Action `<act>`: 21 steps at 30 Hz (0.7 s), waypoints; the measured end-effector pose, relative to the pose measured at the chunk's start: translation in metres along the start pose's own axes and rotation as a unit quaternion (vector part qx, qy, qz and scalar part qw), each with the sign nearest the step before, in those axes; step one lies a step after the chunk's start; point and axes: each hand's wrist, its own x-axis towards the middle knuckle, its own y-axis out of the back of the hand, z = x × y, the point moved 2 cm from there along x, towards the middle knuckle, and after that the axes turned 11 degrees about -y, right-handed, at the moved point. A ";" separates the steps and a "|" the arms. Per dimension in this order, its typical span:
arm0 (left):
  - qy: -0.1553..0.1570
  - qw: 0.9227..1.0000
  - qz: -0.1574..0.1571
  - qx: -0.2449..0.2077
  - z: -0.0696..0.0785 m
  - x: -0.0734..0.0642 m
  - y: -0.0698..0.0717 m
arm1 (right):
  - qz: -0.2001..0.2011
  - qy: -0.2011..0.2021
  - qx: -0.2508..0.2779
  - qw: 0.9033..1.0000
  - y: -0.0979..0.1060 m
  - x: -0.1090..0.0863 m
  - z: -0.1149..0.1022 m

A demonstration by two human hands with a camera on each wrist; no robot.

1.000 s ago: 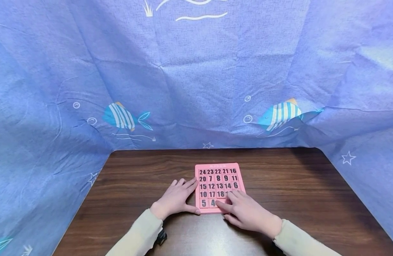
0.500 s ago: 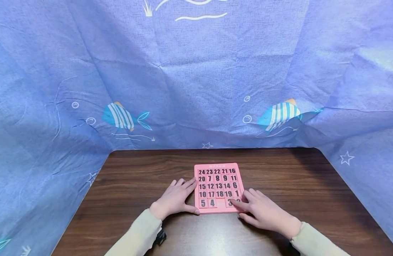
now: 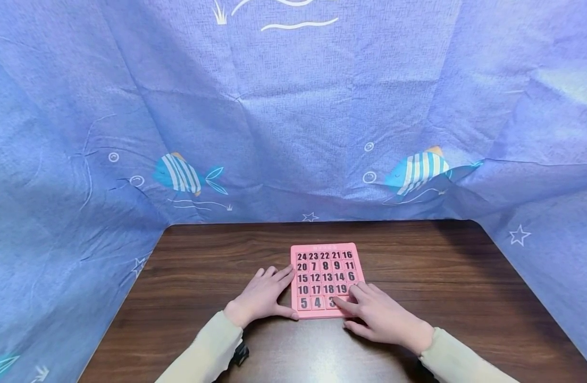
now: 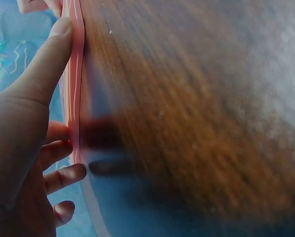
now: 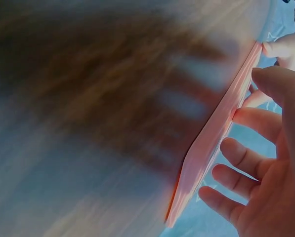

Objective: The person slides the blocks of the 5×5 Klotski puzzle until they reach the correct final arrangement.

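Observation:
A pink number slide puzzle (image 3: 322, 314) lies flat on the table, its square tiles bearing black numbers. Along its left side rests my left hand (image 3: 262, 298), thumb at the near left corner and fingertips at the left edge. My right hand (image 3: 382, 314) reaches over the near right corner, fingers fairly straight, with the index fingertip on the tile marked 3 (image 3: 330, 302). That tile sits beside the tile marked 4 (image 3: 317, 302) in the nearest row. The hand covers the tiles at that corner. In the right wrist view, the puzzle's pink edge (image 5: 206, 148) passes beside the fingers.
The puzzle lies on a dark wood-grain table (image 3: 217, 250). Behind and around the table hangs a blue cloth (image 3: 293, 117) printed with fish and stars. Pale sleeves (image 3: 204, 348) cover both forearms.
My right hand first shifted right, showing a gap between tiles 4 and 3, then came back left. Tile 3 has slid left up to tile 4. The left hand has stayed in place.

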 end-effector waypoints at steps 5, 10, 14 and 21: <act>0.000 1.000 0.001 -0.002 -0.001 0.000 0.001 | -0.001 0.005 -0.006 1.000 -0.001 0.006 -0.005; 0.001 1.000 -0.001 0.001 -0.001 0.000 0.000 | -0.007 -0.005 -0.004 1.000 0.001 0.004 -0.003; -0.001 1.000 -0.003 0.002 0.000 0.000 0.000 | 0.001 -0.004 0.011 1.000 0.006 -0.002 0.005; -0.004 1.000 0.002 0.006 -0.001 0.000 -0.001 | 0.005 -0.016 0.009 1.000 0.016 -0.022 0.026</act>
